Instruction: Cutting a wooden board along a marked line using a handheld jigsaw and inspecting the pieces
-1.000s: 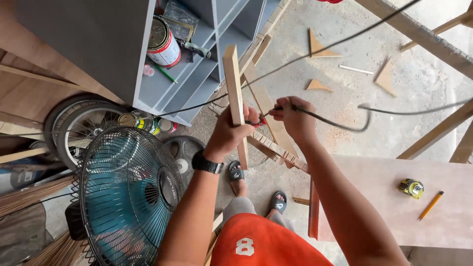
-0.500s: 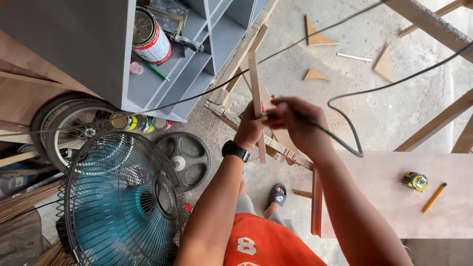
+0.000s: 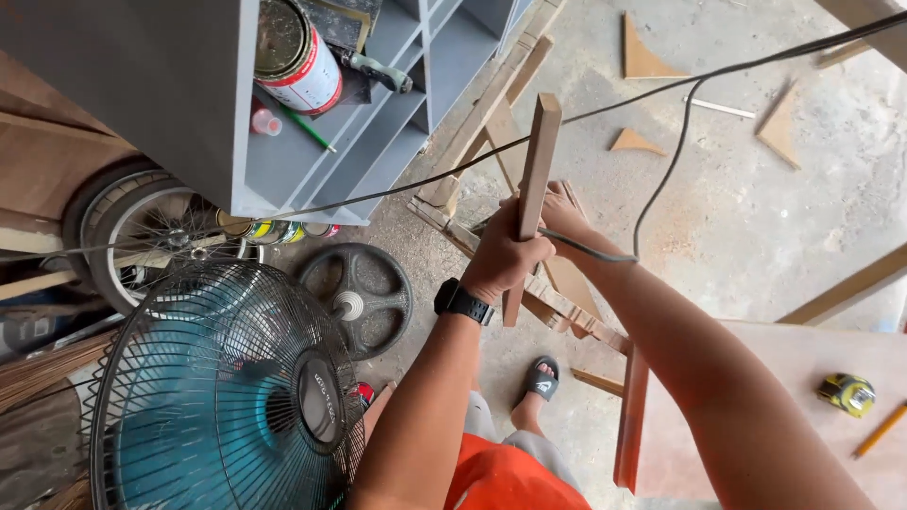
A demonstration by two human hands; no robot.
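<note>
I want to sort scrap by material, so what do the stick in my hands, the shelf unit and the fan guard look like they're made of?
The stick, gripped by the left hand with the right hand behind it, looks like bare, unfinished wood: brown, matte, square-edged. The shelf unit is probably board painted flat grey; its core is hidden. The fan guard looks like dark-coated metal wire, thin and glossy.

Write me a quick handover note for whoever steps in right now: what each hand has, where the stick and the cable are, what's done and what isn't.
Left hand: closed around the wooden stick, held about upright, its upper end free above the fist.
Right hand: just behind the stick, gripping the black cable, which loops up and away to the upper right.
Nearby: tape measure and pencil lie on the board at right; fan at lower left.
Done: stick and cable are both in hand.
Left: nothing joins stick and cable yet; tape measure and pencil untouched.
</note>
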